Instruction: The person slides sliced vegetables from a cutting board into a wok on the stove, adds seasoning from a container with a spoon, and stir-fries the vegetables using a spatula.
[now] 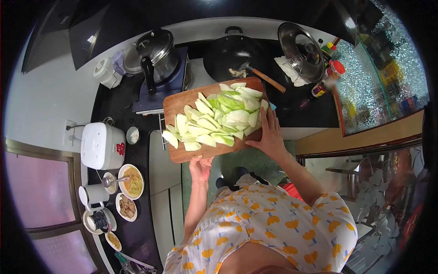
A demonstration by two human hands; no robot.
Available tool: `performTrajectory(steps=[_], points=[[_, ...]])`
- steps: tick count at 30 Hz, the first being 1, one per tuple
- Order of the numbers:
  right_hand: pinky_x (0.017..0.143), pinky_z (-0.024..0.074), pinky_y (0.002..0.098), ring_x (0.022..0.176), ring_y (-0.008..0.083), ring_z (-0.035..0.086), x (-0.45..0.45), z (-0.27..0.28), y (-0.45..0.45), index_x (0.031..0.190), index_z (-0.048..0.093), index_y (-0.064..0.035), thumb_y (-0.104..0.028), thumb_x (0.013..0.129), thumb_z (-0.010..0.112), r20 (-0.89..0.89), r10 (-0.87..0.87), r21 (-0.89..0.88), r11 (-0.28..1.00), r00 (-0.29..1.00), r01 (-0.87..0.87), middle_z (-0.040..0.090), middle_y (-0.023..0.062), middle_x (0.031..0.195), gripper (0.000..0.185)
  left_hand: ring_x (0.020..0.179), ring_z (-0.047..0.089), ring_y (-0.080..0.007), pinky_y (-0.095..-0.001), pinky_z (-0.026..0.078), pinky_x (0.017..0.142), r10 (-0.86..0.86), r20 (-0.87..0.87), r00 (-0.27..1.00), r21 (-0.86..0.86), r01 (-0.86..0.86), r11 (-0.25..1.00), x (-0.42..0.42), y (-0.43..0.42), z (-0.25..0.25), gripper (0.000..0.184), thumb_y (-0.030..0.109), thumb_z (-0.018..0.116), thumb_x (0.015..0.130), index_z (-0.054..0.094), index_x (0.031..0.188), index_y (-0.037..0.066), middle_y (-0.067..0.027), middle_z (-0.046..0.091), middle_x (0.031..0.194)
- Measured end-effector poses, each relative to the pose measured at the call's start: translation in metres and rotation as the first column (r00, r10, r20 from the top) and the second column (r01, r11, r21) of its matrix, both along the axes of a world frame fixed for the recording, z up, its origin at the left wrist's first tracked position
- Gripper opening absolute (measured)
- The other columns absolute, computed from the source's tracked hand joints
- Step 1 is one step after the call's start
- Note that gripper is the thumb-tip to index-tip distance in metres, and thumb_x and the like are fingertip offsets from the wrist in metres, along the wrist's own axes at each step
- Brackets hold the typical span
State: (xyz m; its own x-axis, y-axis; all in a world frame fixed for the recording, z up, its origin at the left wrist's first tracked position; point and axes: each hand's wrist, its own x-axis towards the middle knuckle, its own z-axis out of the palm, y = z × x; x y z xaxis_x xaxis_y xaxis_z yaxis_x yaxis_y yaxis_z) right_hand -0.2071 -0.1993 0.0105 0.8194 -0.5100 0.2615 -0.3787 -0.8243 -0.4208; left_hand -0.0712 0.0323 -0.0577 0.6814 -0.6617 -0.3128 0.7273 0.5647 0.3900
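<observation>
A wooden cutting board [175, 106] is held up in front of me, piled with pale green vegetable slices [219, 116]. My left hand [201, 168] grips its near edge from below, thumb near the edge and fingers partly hidden beneath. Along the right end lies my right hand [271, 135], its fingers against the board's side beside the outermost slices and its thumb at the near corner. Just beyond the board, a black wok [223, 52] sits on the stove with a little food [238, 72] in it. A spatula with a wooden handle [267, 80] leans out over the wok's right rim.
A pressure cooker [162, 52] occupies the left burner. A glass lid [301, 52] stands at the back right near bottles [318, 90]. Down the left counter are a white rice cooker [102, 146], a bowl of food [132, 181], a plate of meat [126, 207] and a white pitcher [94, 194].
</observation>
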Motion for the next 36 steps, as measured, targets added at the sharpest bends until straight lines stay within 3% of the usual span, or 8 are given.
performTrajectory(steps=[6,12,19,25,26,30,33,36], points=[[0.106,0.0274,0.0523,0.13,0.0496,0.025,0.044,-0.031,-0.037,0.144,0.01,-0.003,-0.04,0.062,0.08,0.078,-0.12,-0.106,0.986,0.99,0.128,0.017,0.033,0.142,0.114,0.112,0.055,-0.0277,-0.0415,0.044,0.099,-0.069,-0.004,0.998,0.01,0.069,0.998,0.025,-0.035,-0.008,0.063,0.009,0.06,0.07,0.04,0.129,0.001,-0.0128,0.056,0.122],[0.105,0.0271,0.0536,0.129,0.0516,0.025,0.088,-0.049,-0.096,0.144,0.001,-0.0024,-0.042,0.064,0.079,0.152,-0.155,-0.057,0.985,0.976,0.165,0.015,0.0374,0.14,0.119,0.111,0.056,-0.027,-0.0413,0.044,0.099,-0.093,-0.015,0.996,0.011,0.093,0.996,0.035,-0.073,-0.01,0.059,0.009,0.059,0.071,0.042,0.126,0.001,-0.0126,0.056,0.121],[0.105,0.0277,0.0538,0.129,0.0503,0.026,0.139,-0.055,-0.142,0.144,0.006,-0.0032,-0.024,0.066,0.08,0.173,-0.207,-0.007,0.977,0.963,0.211,0.015,0.038,0.139,0.109,0.11,0.056,-0.0271,-0.0418,0.044,0.099,-0.066,0.022,0.998,0.033,0.065,0.997,0.047,-0.103,-0.01,0.058,0.009,0.06,0.07,0.044,0.125,0.001,-0.0112,0.057,0.12],[0.102,0.0308,0.054,0.123,0.0504,0.035,0.186,-0.08,-0.185,0.142,0.018,-0.0032,-0.021,0.072,0.074,0.188,-0.277,-0.15,0.94,0.942,0.306,0.025,0.0374,0.136,0.091,0.109,0.057,-0.0287,-0.0419,0.045,0.098,-0.092,0.017,0.996,0.026,0.092,0.995,0.053,-0.101,-0.025,0.058,0.012,0.06,0.071,0.044,0.125,0.0,-0.013,0.057,0.12],[0.1,0.0335,0.0536,0.119,0.0494,0.041,0.19,-0.082,-0.188,0.14,0.025,-0.0023,-0.028,0.071,0.075,0.184,-0.289,-0.147,0.937,0.94,0.317,0.033,0.0368,0.131,0.089,0.109,0.057,-0.029,-0.0419,0.045,0.097,-0.084,0.013,0.996,0.033,0.083,0.996,0.052,-0.099,-0.029,0.058,0.013,0.06,0.071,0.043,0.126,0.0,-0.0134,0.058,0.119],[0.095,0.0397,0.0494,0.11,0.0457,0.048,0.208,-0.072,-0.206,0.134,0.035,-0.0005,-0.042,0.066,0.077,0.198,-0.212,-0.114,0.965,0.957,0.238,0.044,0.033,0.119,0.09,0.107,0.058,-0.0295,-0.0416,0.045,0.097,-0.047,0.013,0.999,0.05,0.046,0.998,0.042,-0.095,-0.017,0.059,0.013,0.06,0.071,0.043,0.125,-0.001,-0.0142,0.058,0.119],[0.09,0.0439,0.0456,0.103,0.0425,0.054,0.228,-0.066,-0.226,0.131,0.038,0.0008,-0.044,0.069,0.075,0.192,-0.157,0.054,0.987,0.969,0.15,0.048,0.0315,0.114,0.085,0.109,0.057,-0.0287,-0.0411,0.044,0.097,-0.057,0.0,0.998,0.027,0.057,0.998,0.039,-0.091,-0.019,0.058,0.013,0.059,0.071,0.043,0.126,-0.001,-0.0135,0.057,0.12],[0.086,0.046,0.0436,0.097,0.0373,0.058,0.241,-0.05,-0.23,0.119,0.052,-0.0009,-0.036,0.076,0.07,0.264,-0.093,-0.114,0.985,0.96,0.127,0.055,0.0238,0.108,0.058,0.11,0.056,-0.0276,-0.0408,0.044,0.098,-0.051,-0.004,0.999,0.015,0.052,0.999,0.038,-0.092,-0.017,0.058,0.012,0.059,0.071,0.043,0.126,0.0,-0.0126,0.056,0.121]])
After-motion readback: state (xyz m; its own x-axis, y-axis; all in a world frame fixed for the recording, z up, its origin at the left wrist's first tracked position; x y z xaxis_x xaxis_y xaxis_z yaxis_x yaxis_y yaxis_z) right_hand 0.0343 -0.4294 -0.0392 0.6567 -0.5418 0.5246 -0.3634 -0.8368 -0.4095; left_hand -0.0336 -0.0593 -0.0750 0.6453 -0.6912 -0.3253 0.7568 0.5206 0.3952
